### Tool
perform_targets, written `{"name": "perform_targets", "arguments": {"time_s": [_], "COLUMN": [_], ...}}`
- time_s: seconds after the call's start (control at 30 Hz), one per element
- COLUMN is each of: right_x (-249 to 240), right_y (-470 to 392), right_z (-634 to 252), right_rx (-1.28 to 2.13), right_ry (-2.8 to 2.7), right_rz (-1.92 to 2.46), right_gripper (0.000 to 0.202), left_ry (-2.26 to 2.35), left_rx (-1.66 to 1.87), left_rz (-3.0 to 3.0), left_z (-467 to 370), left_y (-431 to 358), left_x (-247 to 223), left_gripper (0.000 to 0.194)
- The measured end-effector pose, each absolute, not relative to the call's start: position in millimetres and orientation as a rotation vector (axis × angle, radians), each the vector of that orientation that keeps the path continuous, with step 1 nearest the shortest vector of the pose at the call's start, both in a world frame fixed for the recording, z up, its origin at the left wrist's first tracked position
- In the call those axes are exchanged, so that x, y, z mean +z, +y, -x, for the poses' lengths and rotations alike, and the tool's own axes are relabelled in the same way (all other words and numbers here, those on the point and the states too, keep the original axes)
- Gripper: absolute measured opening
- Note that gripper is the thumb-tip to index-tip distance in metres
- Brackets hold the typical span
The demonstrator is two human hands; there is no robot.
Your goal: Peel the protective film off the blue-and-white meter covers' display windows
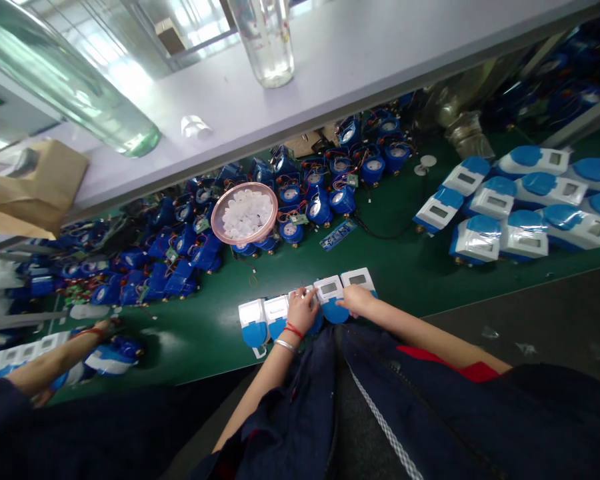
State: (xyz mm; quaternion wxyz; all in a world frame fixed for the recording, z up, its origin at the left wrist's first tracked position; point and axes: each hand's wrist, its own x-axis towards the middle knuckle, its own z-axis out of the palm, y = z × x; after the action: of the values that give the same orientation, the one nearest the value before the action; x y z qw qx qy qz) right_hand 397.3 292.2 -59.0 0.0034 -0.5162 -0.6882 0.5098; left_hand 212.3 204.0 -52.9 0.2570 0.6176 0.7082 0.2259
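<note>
Your left hand [303,312], nearer you than the pink bowl [245,240] and to its right, lies over the middle unit of a row of five white-and-blue units [330,293], its fingers partly bent; you cannot tell whether they grip. Your right hand [355,300], farther right of the bowl, has its fingers curled and touches the row's right-hand end; its hold is partly hidden. The row sits on the green bench [390,267], on your side of the bowl. A blue strip [338,236] lies right of the bowl, which holds pale translucent pieces [245,212]. Blue round-dialled units with wires [290,193] crowd around the bowl. Well to its right stands a group of more white-and-blue units [525,233]. Well left of the bowl and nearer you, another person's hand [107,328] reaches over the bench.
</note>
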Motion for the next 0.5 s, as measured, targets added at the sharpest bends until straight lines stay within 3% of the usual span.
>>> {"name": "perform_targets", "arguments": {"time_s": [0.1, 0.23, 0.5], "right_x": [-35, -5, 11], "right_y": [268, 245, 174], "right_z": [-413, -421, -409], "right_rx": [1.475, 1.158, 0.658], "right_ry": [-2.138, -2.136, -2.278], "right_rz": [1.245, 0.957, 1.029], "right_gripper": [0.011, 0.043, 0.057], "left_ry": [1.485, 1.053, 1.127], "left_rx": [0.921, 1.094, 1.194], "left_rz": [-1.025, -0.546, -0.556], "left_z": [-228, -253, -270], "left_y": [196, 185, 153], "left_x": [-35, -9, 15], "left_gripper": [0.044, 0.054, 0.039]}}
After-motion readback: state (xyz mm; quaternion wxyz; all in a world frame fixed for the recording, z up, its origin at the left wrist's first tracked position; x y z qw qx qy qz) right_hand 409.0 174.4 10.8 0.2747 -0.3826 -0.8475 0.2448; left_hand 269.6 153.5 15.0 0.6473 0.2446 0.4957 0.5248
